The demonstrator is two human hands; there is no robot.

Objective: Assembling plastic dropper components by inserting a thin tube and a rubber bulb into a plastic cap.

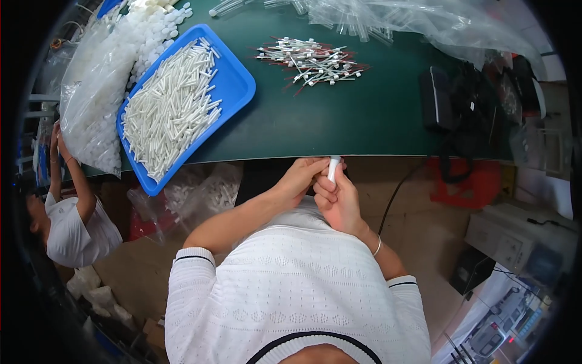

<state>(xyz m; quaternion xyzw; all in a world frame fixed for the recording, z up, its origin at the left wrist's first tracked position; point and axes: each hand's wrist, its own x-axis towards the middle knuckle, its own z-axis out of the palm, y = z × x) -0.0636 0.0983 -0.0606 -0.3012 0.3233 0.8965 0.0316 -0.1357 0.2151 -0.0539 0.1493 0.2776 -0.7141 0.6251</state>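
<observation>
Tube (pixel 333 170), white and short, is held in front of the person, by the near edge of the desk (pixel 382 115). The right hand (pixel 342 203) grasps it: the thumb lies along its right side and the curled fingers (pixel 324 189) close around its left and lower part. The left hand (pixel 300 177) reaches in from the left, its thumb and forefinger drawn together just beside the tube's upper end; whether they too grip something there, I cannot tell.

The tube's long axis runs nearly straight up and down in the view, with the upper end leaning slightly to the right. That end points away from the person toward the desk edge, and the lower end points back to the right palm. How steeply it tilts in depth is unclear.

On the desk, beyond the hands to the left, a blue tray (pixel 241 86) holds a heap of slim white sticks (pixel 173 109). Ahead lies a loose pile of white-ended pieces with red strands (pixel 315 60). A clear plastic bag (pixel 100 88) stands left of the tray.
</observation>
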